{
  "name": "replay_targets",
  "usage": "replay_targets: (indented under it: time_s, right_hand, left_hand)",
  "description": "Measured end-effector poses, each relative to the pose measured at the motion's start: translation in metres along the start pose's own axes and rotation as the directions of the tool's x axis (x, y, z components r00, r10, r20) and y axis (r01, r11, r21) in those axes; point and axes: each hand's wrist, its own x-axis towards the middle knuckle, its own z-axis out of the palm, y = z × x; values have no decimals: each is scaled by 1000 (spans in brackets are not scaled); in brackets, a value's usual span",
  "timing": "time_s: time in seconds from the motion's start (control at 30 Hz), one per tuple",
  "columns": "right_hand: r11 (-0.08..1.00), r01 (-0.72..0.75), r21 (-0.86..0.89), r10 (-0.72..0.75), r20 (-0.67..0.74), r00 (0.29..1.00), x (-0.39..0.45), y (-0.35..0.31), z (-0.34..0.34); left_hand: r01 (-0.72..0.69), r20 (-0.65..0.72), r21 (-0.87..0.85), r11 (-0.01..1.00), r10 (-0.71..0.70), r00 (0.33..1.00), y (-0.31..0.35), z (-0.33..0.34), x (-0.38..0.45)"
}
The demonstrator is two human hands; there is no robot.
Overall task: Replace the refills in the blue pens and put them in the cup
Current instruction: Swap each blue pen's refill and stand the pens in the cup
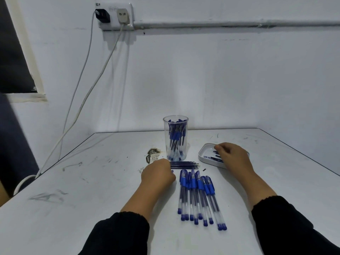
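Reaching left hand (pixel 157 173) curled at loose refills (pixel 185 164), grip unclear, right hand (pixel 232 156) relaxed over tray (pixel 206 153)

A scuffed white table (pixel 92 181) with a dark burn mark (pixel 153 153) stands against a pale wall; a white wall socket (pixel 115 15) holds a black plug (pixel 103 15) and a grey plug (pixel 122 16), cables (pixel 81 92) hanging down

Clear plastic cup (pixel 175 138) standing upright near the back, already stuffed with blue pens. Loose row of capped blue pens (pixel 200 197) lying side by side up front. Thin dark refills (pixel 184 164) bundled flat just before the cup.
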Motion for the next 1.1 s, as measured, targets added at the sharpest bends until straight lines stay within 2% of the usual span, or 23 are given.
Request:
replay_targets:
  time_s: [0.13,0.3,0.47,0.7,1.1]
  right_hand:
    - [1000,18,-9,-18,17,1000,-2,-2,1]
    - [996,80,47,-83,67,994,-5,-6,5]
    - [970,186,158,-213,176,961,-13,-16,9]
    - [980,162,115,-190,308,932,-20,-27,26]
    - [967,177,180,-228,314,922,-23,-34,23]
  left_hand:
    - [-32,11,34,999,32,999,2,3,-4]
    - [-60,-54,29,998,62,997,3,0,-4]
    - [-165,-172,-1,986,163,971,2,-1,-6]
    - [-325,-204,6,946,320,925,7,-1,-8]
    - [-450,-215,21,893,444,870,8,3,-7]
